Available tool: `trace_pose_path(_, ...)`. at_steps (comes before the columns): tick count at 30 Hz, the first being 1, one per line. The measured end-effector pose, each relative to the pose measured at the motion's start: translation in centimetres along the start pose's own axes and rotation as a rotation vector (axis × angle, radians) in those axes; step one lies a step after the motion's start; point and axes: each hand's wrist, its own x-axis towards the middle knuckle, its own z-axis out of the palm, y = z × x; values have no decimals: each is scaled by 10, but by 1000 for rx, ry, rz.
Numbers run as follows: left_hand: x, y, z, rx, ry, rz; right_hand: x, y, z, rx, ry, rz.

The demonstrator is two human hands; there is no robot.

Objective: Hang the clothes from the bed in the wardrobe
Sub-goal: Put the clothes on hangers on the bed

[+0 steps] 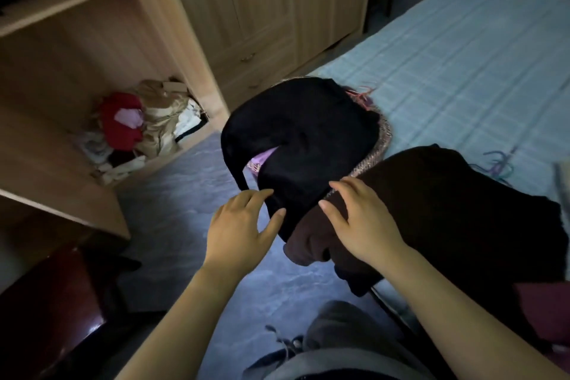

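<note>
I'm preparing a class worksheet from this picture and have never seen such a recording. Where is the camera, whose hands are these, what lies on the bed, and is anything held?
There is no machine: a person wears one wide-angle camera on the head, so you look down along their own arms. The left hand and right hand reach to the corner of the bed, fingers relaxed. There lie a black garment and a dark brown garment. The left hand is at the black one's edge; the right hand rests on the brown one; neither grips anything. On the left stands the open wardrobe, with a pile of clothes in its bottom compartment.
</note>
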Motion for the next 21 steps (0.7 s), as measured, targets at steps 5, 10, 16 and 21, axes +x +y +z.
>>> trace_pose_path(5,74,-34,-2,-20,-22,33,68,-1,22,-3,12,40)
trace_pose_path(10,180,-48,11,-25,-96,136,148,28,31,13,26,168)
trace_pose_path(16,311,-49,28,-14,-177,241,253,75,32,47,19,337)
trace_pose_path(21,401,-48,58,3,-341,311,317,119,35,118,-5,522)
